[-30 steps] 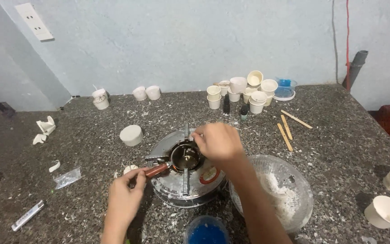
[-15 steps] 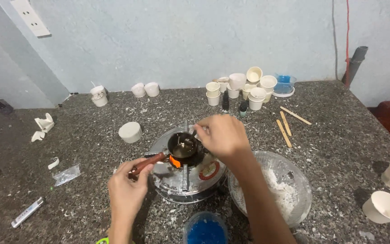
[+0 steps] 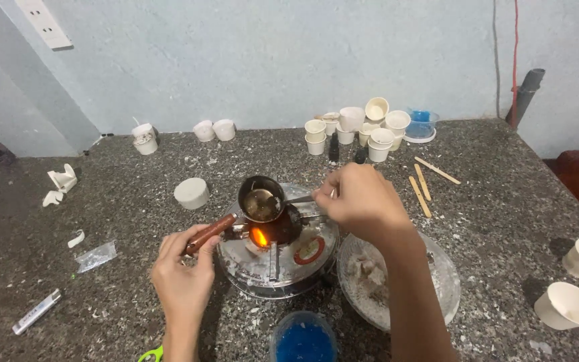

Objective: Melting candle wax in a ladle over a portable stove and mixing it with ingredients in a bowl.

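Head view, looking down on a speckled dark stone worktop (image 3: 490, 201) set against a pale blue wall.

At the centre, a small dark melting pot (image 3: 261, 200) with a reddish-brown handle (image 3: 210, 233) is held tilted just above a round metal burner (image 3: 276, 258). The handle is gripped by the left hand (image 3: 181, 278), fingers curled closed around its outer end, probably so that the skin is kept well away from the small orange flame (image 3: 259, 236) seen burning under the pot. The pot appears lifted off the burner's metal supports rather than resting on them.

A thin metal stirrer (image 3: 297, 199) is pinched between the fingertips of the right hand (image 3: 362, 200), its far end reaching into the pot's pale contents. The hand is kept off to the side of the pot, clear of the heat.

Just right of the burner, under the right forearm, a clear bowl (image 3: 445, 281) of white flakes and chunks is placed within easy reach. A blue-filled tub (image 3: 304, 342) sits at the near edge.

Further back, a cluster of small white cups (image 3: 360, 131) is gathered near the wall, beside a blue-tinted dish (image 3: 421, 125). Wooden sticks (image 3: 425, 184) lie to the right. A single white cup (image 3: 191, 193) stands left of the burner, and two more empty cups (image 3: 577, 281) are at the far right.
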